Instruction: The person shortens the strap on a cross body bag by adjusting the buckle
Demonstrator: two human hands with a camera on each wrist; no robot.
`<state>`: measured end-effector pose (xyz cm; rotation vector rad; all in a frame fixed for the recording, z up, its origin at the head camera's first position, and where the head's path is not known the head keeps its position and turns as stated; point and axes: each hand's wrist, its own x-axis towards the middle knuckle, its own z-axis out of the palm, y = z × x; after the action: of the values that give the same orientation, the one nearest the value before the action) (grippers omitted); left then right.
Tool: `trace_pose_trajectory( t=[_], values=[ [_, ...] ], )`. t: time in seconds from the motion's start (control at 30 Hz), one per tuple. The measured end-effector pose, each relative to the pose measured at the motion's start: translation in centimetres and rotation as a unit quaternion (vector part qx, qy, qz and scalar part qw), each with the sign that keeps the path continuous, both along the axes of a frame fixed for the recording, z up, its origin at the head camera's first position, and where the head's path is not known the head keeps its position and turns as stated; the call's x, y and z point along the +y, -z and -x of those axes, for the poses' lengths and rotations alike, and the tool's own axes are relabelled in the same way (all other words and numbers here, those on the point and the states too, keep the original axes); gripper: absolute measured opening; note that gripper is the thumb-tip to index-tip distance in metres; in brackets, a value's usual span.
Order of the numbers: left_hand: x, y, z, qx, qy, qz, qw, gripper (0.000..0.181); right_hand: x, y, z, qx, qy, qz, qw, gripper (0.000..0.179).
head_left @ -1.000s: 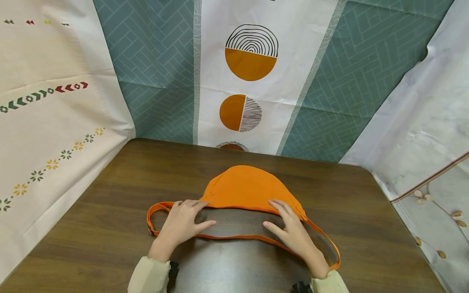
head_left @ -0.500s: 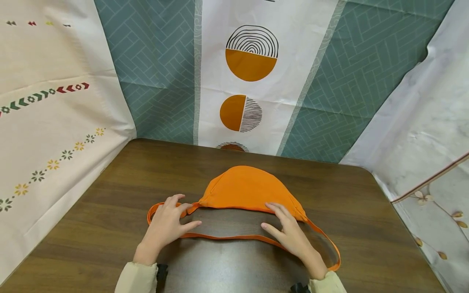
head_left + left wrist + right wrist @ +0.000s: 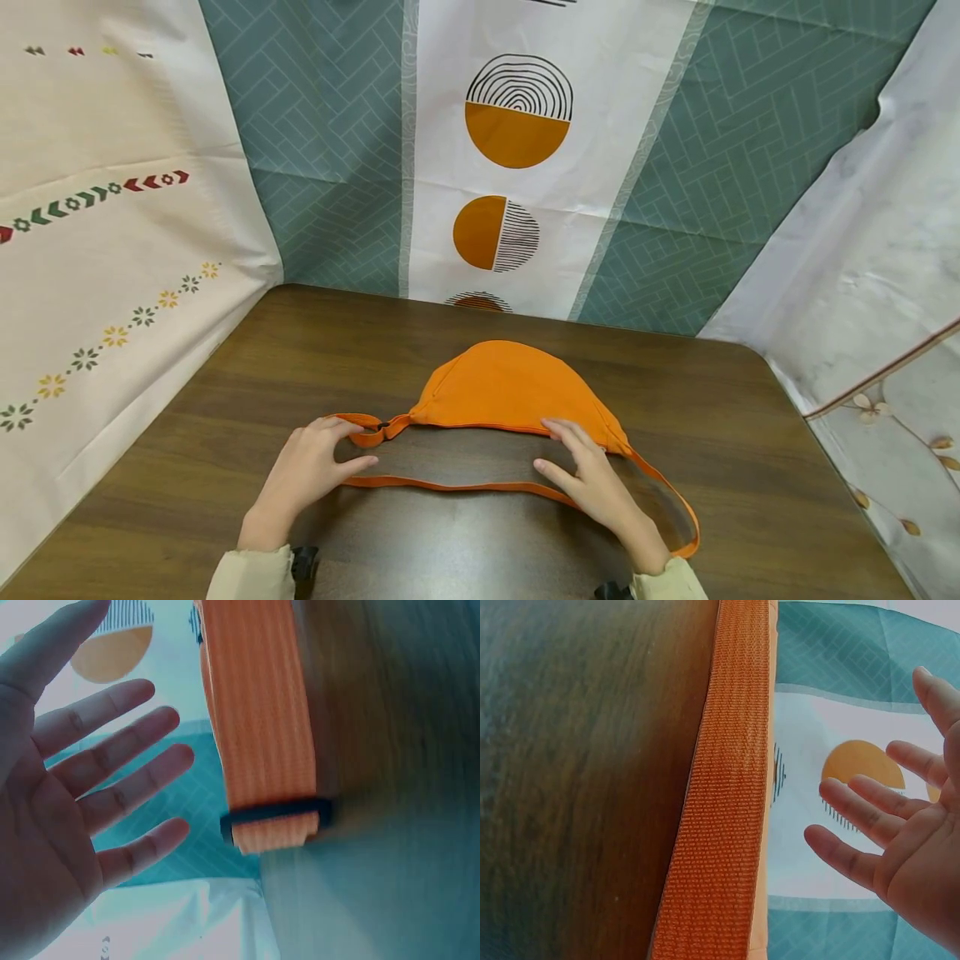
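Note:
An orange waist bag (image 3: 510, 387) lies flat on the table, its curved side toward the back. Its orange strap (image 3: 480, 486) loops round toward the front. Over the left end of the strap is my left hand (image 3: 303, 468), fingers spread and holding nothing. The left wrist view shows those fingers (image 3: 127, 761) apart from the strap (image 3: 259, 705) and its black slider buckle (image 3: 277, 814). My right hand (image 3: 588, 479) hovers at the bag's lower right edge, fingers relaxed and thumb apart. In the right wrist view the strap (image 3: 720, 787) runs beside the spread right hand (image 3: 907, 825).
The brown wooden table (image 3: 465, 542) carries the bag. Behind it hangs a green and white patterned cloth (image 3: 337, 150). Pale patterned cloths flank it, one at the left (image 3: 127, 250) and one at the right (image 3: 885, 292).
My left hand has moved left and slightly down, from the bag's left corner to the strap's left loop, uncovering the corner and a black buckle. My right hand has barely shifted. The bag stays put.

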<state>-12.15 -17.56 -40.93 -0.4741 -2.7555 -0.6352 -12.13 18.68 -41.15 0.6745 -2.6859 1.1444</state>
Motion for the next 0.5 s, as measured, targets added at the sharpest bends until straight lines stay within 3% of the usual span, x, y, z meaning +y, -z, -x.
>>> trace_pose_trajectory(
  t=[0.5],
  values=[
    [-2.9, -0.3, -0.6, -0.058, -0.012, -0.024, 0.9979, 0.042, -0.2, 0.2, 0.0, -0.019, -0.014, 0.009, 0.9997, 0.052]
  ],
)
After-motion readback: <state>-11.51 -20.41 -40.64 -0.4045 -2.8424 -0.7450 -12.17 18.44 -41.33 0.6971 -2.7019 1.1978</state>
